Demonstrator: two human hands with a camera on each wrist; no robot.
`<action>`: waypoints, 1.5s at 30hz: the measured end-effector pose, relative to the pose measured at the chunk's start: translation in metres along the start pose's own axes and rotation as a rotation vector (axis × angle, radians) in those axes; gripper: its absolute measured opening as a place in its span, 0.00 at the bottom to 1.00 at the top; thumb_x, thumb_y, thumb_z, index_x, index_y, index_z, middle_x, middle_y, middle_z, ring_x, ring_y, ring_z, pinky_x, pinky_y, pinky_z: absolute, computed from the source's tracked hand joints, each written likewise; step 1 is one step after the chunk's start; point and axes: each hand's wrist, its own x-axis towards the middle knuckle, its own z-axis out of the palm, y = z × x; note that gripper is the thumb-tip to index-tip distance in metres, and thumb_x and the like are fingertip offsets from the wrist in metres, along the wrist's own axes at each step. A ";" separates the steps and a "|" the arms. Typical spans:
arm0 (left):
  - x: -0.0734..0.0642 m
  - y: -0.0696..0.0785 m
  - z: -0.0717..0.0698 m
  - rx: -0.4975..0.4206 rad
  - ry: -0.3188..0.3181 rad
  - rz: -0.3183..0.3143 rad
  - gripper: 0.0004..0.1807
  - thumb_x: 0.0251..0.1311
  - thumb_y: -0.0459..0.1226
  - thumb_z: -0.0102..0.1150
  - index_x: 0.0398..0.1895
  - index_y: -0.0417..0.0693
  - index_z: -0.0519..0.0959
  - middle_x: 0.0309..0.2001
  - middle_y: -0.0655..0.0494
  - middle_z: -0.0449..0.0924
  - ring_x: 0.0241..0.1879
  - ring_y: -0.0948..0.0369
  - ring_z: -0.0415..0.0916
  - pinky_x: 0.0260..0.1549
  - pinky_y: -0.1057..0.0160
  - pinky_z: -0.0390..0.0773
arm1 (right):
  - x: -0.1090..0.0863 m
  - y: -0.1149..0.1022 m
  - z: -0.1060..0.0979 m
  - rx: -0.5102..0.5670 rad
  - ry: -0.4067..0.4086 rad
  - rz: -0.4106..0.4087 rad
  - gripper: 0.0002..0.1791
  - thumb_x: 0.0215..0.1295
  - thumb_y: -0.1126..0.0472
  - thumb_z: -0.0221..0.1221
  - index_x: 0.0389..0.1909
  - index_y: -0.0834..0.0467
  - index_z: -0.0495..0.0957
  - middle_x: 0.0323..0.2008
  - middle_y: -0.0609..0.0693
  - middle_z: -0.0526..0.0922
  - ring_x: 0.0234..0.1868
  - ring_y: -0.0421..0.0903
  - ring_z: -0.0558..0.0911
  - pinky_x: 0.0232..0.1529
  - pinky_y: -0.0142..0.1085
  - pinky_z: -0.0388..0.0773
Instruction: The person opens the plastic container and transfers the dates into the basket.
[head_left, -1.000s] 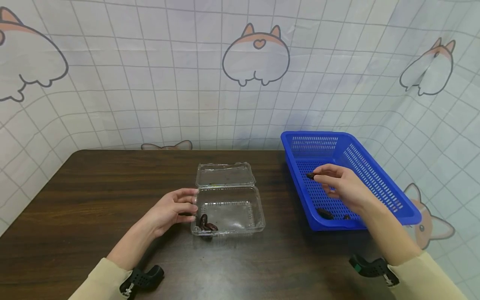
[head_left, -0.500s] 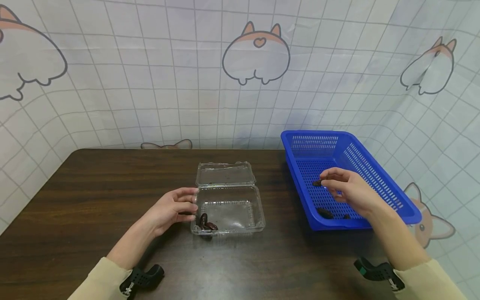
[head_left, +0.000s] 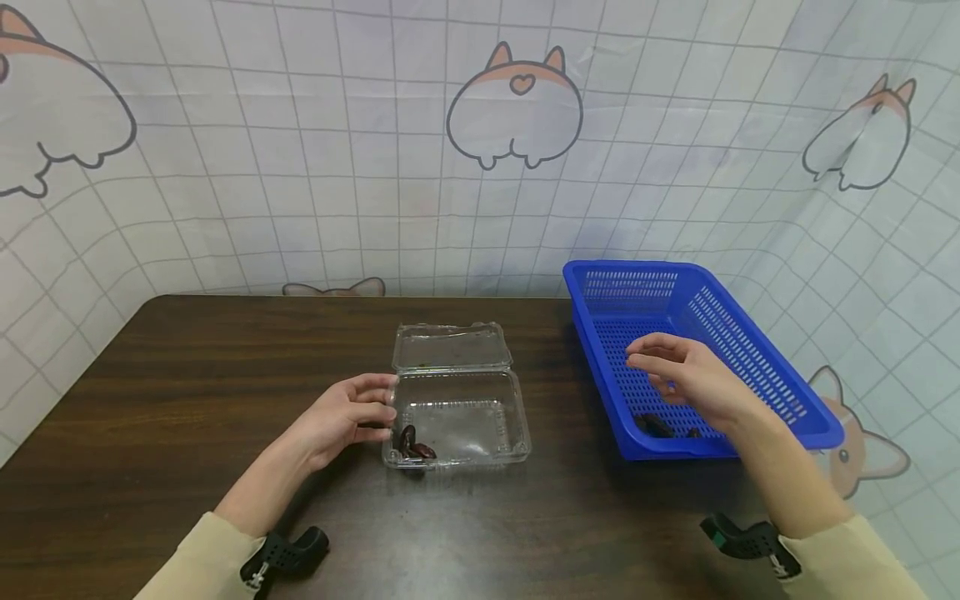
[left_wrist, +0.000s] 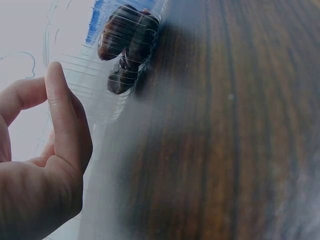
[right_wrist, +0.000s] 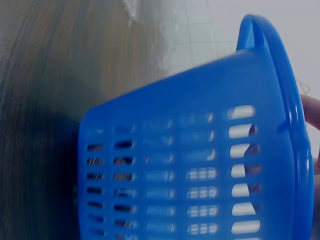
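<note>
A clear plastic clamshell box (head_left: 461, 425) stands on the table with its lid folded back. In its near left corner lie several dark brown, glossy, oblong fruits that look like dates (head_left: 408, 442), also visible through the wall as dates (left_wrist: 135, 37) in the left wrist view. My left hand (head_left: 348, 417) rests its fingertips against the box's left side. Over the blue basket (head_left: 611, 400) hovers my right hand (head_left: 686, 375), fingers loosely bent, with nothing visible between them. Below it, dark dates (head_left: 654, 425) lie at the basket's near end.
The brown wood-grain table (head_left: 225, 367) runs back to a white checked curtain (head_left: 337, 167) with cartoon animals, which also hangs at both sides. Between box and basket is a strip of table. The basket's raised wall (right_wrist: 175, 125) faces the right wrist camera.
The date pinched in my right hand has been let go, and a further dark piece shows at the basket's near end. My right hand dipped back slightly, then returned left. The left hand stays put.
</note>
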 end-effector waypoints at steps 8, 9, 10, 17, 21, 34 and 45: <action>-0.001 0.000 0.001 0.003 0.000 -0.001 0.33 0.69 0.27 0.59 0.74 0.32 0.60 0.50 0.46 0.73 0.42 0.58 0.78 0.42 0.59 0.86 | 0.009 -0.014 0.018 -0.064 -0.028 -0.015 0.27 0.73 0.51 0.64 0.61 0.65 0.72 0.44 0.58 0.77 0.25 0.42 0.67 0.24 0.34 0.64; -0.001 0.001 0.001 0.003 -0.002 0.001 0.32 0.69 0.27 0.58 0.74 0.32 0.60 0.49 0.46 0.73 0.42 0.58 0.78 0.42 0.59 0.86 | 0.010 -0.016 0.021 -0.064 -0.035 -0.020 0.27 0.73 0.51 0.64 0.61 0.65 0.72 0.44 0.58 0.76 0.25 0.42 0.66 0.23 0.35 0.63; -0.001 0.001 0.001 0.003 -0.003 0.003 0.32 0.69 0.27 0.58 0.74 0.32 0.60 0.50 0.46 0.72 0.42 0.58 0.78 0.42 0.59 0.86 | 0.011 -0.018 0.024 -0.067 -0.043 -0.025 0.27 0.73 0.51 0.64 0.61 0.65 0.72 0.44 0.60 0.76 0.24 0.42 0.66 0.23 0.35 0.62; -0.001 0.001 0.001 -0.007 -0.003 0.002 0.33 0.69 0.27 0.58 0.75 0.30 0.59 0.49 0.48 0.72 0.41 0.59 0.78 0.42 0.59 0.86 | 0.020 -0.031 0.045 -0.064 -0.087 -0.052 0.22 0.73 0.53 0.64 0.59 0.62 0.74 0.41 0.58 0.79 0.21 0.42 0.62 0.21 0.34 0.58; 0.000 0.001 0.000 -0.009 -0.003 0.004 0.33 0.69 0.27 0.58 0.75 0.30 0.60 0.47 0.51 0.73 0.41 0.59 0.78 0.42 0.59 0.86 | 0.025 -0.036 0.055 -0.045 -0.112 -0.068 0.21 0.73 0.56 0.63 0.59 0.63 0.74 0.40 0.57 0.80 0.20 0.41 0.59 0.21 0.35 0.55; 0.000 0.003 0.001 -0.011 -0.002 0.005 0.33 0.69 0.26 0.58 0.74 0.30 0.60 0.45 0.53 0.73 0.41 0.59 0.78 0.42 0.59 0.86 | 0.040 -0.042 0.093 -0.078 -0.206 -0.082 0.18 0.72 0.57 0.64 0.57 0.60 0.77 0.37 0.53 0.82 0.20 0.43 0.64 0.20 0.34 0.59; 0.000 0.002 0.003 -0.007 -0.011 0.008 0.33 0.69 0.27 0.58 0.74 0.30 0.60 0.46 0.51 0.73 0.41 0.59 0.78 0.42 0.59 0.86 | 0.048 -0.037 0.125 -0.115 -0.297 -0.063 0.18 0.71 0.58 0.65 0.57 0.59 0.79 0.38 0.57 0.83 0.18 0.43 0.64 0.18 0.33 0.59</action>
